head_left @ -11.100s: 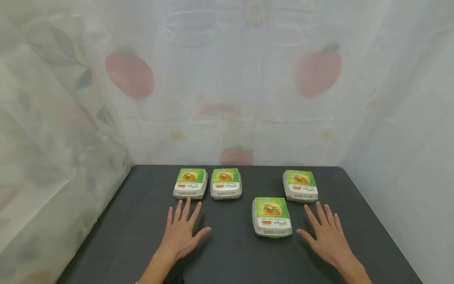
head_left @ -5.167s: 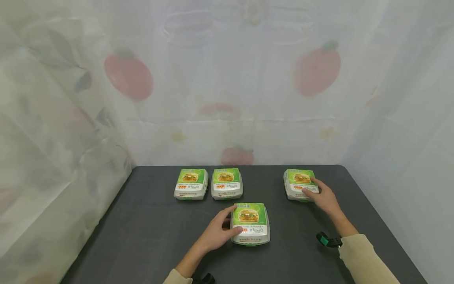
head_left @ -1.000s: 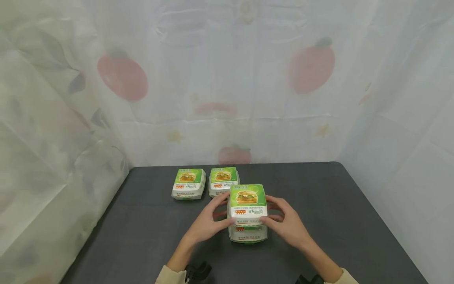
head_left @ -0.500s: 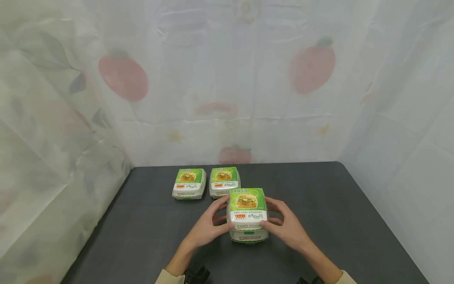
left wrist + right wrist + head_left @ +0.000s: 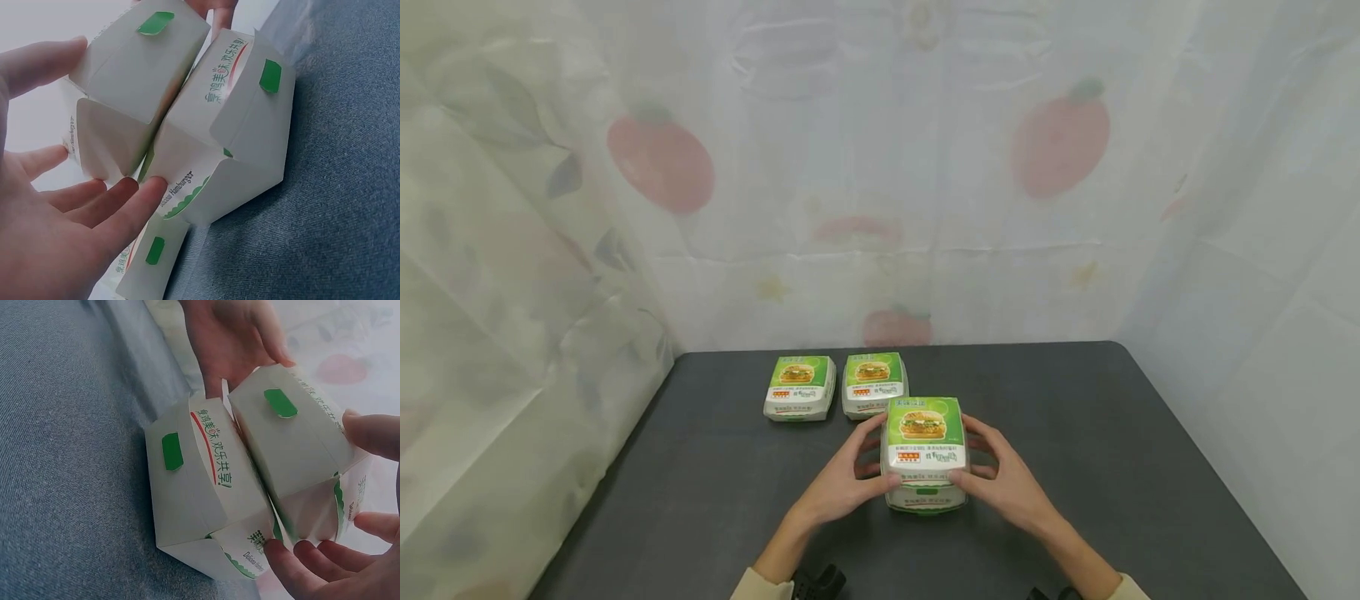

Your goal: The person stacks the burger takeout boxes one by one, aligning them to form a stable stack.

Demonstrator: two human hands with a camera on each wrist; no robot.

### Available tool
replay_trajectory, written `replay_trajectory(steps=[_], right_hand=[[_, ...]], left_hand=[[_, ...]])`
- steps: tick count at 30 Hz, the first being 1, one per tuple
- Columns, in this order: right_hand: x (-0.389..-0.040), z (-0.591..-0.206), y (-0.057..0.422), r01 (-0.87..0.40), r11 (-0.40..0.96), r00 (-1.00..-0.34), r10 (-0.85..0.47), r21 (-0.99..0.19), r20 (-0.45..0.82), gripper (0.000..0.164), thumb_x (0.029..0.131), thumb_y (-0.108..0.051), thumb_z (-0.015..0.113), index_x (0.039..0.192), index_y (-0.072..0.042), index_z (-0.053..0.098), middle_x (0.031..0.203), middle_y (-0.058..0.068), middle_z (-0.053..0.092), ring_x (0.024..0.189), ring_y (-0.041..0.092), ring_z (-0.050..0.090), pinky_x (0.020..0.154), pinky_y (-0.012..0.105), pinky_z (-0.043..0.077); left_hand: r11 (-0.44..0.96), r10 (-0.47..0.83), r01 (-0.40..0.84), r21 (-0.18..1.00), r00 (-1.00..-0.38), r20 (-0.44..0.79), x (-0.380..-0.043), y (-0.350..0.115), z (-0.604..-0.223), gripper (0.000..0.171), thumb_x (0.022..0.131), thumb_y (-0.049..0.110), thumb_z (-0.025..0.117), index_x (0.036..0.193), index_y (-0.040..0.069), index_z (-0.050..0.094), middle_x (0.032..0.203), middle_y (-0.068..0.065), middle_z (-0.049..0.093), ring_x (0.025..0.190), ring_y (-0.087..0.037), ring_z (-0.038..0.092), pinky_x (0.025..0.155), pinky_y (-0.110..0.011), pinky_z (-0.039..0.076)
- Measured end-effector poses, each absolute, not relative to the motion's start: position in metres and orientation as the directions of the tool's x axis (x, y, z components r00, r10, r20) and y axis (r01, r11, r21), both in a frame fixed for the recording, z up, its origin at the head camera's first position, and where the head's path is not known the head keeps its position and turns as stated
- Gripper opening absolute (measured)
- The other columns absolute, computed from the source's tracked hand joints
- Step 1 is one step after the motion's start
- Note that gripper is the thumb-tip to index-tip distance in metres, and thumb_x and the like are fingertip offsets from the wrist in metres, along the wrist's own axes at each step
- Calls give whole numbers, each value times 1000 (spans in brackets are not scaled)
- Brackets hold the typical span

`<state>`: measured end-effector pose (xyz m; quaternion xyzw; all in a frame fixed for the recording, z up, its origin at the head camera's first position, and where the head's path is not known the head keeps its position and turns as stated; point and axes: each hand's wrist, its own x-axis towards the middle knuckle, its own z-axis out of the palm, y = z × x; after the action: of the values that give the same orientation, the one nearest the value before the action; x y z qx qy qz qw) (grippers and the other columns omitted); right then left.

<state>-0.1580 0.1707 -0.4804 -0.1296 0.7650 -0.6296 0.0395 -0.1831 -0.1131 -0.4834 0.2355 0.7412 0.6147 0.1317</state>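
Two white-and-green burger boxes form a stack in the front middle of the table. The upper burger box (image 5: 923, 427) is gripped from both sides. My left hand (image 5: 838, 482) has its thumb at the near left corner and its fingers along the left side. My right hand (image 5: 1013, 479) mirrors this on the right. Most of the lower burger box (image 5: 927, 502) is hidden in the head view; the left wrist view shows the lower box (image 5: 253, 119) on the cloth, some fingertips reaching its side. In the right wrist view the upper box (image 5: 297, 437) sits close against it.
Behind the stack, two more burger boxes stand side by side: a left box (image 5: 800, 389) and a right box (image 5: 874, 383). The dark tabletop (image 5: 1112, 467) ends at a printed curtain (image 5: 985, 208) at the back and more sheeting on both sides.
The front box was shifted left, and the back right box was brought over it. Both hands then lowered that box onto it. Over the last half second little has moved.
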Motion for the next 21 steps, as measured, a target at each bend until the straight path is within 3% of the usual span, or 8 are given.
replay_trajectory(steps=[7, 21], right_hand=[[-157, -481, 169, -114, 160, -970, -232, -981, 75, 83, 89, -22, 82, 157, -20, 35, 158, 10, 34, 139, 36, 41, 95, 33, 53], [-155, -479, 170, -135, 158, -965, -243, -978, 93, 83, 90, -20, 81, 158, -15, 33, 158, 15, 33, 140, 41, 37, 96, 34, 53]], left_hand=[[131, 507, 184, 974, -857, 94, -182, -111, -482, 83, 96, 20, 73, 161, 27, 23, 165, -5, 21, 147, -36, 32, 109, -50, 42], [136, 522, 195, 971, -847, 97, -184, -122, -479, 76, 98, 20, 72, 160, 23, 27, 164, -6, 25, 146, -36, 35, 110, -51, 41]])
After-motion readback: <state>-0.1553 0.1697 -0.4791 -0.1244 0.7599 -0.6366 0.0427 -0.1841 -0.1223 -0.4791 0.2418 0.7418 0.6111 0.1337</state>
